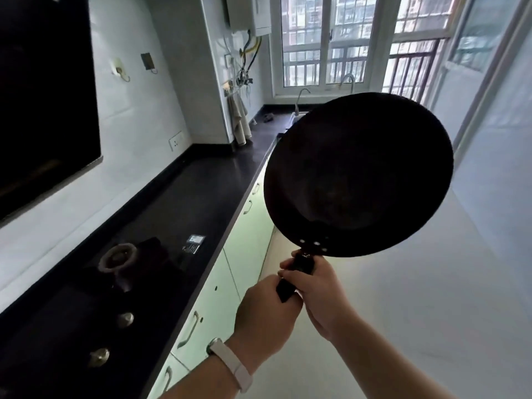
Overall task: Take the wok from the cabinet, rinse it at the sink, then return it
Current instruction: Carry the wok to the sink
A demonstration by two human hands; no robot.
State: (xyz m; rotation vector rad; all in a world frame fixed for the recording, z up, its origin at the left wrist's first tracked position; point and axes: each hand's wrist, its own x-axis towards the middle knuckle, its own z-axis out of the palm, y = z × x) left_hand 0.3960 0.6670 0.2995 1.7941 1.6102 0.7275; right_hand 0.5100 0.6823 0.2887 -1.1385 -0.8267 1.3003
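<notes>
Holding the wok (pixel 357 174) up by its handle.
Both hands, left (pixel 266 315) and right (pixel 319 295), wrap it tight; it looks big, hard and heavy.

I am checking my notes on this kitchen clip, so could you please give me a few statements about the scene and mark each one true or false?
1. Both the left hand and the right hand grip the handle of the round black wok. True.
2. The wok rests on the dark countertop. False: it is held in the air, beside the counter.
3. A pale band sits on the left wrist. True.
4. The curved metal tap is pouring water into the wok. False: the tap stands far off by the window, and the wok is not under it.
5. The pale green cabinet doors below the counter look closed. True.
</notes>
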